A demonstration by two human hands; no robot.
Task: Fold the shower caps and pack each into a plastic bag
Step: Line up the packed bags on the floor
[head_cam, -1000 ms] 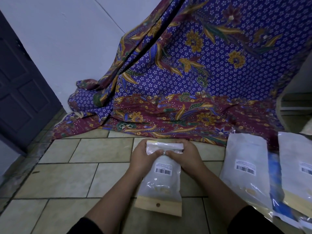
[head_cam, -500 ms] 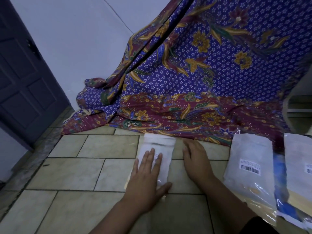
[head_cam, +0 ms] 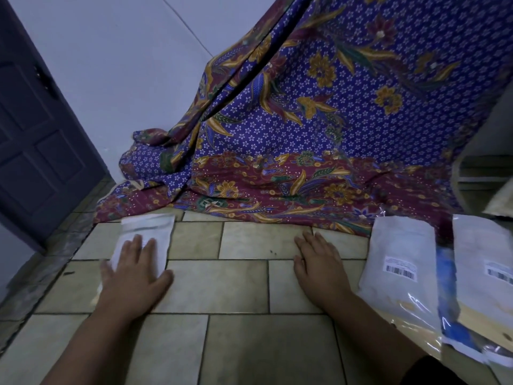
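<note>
The left hand [head_cam: 133, 276] lies palm down, fingers straight and together, pressing on a white, filled clear plastic bag [head_cam: 155, 232]. The bag lies flat on the beige tiled floor [head_cam: 236, 287] toward its left edge, its far end touching the hem of a purple and maroon batik cloth with gold flowers [head_cam: 305, 134]. The hand's grip is released; nothing is clasped. No writing can be made out on this bag.

The right hand [head_cam: 319, 265] rests flat on bare tiles, fingers straight and slightly spread, its grip released too, just beside a pile of bags at the floor's right edge.

In that pile a white filled plastic bag [head_cam: 399, 245] carries a white sticker with a black barcode [head_cam: 399, 269]; the lines of print above the bars are too small to read. A second white bag [head_cam: 483, 245] farther right bears a similar barcode sticker [head_cam: 499, 272], blurred. A blue strip [head_cam: 445, 273] shows between the two.

A dark panelled door [head_cam: 36, 134] stands at the left, beside a pale wall [head_cam: 125, 65].
</note>
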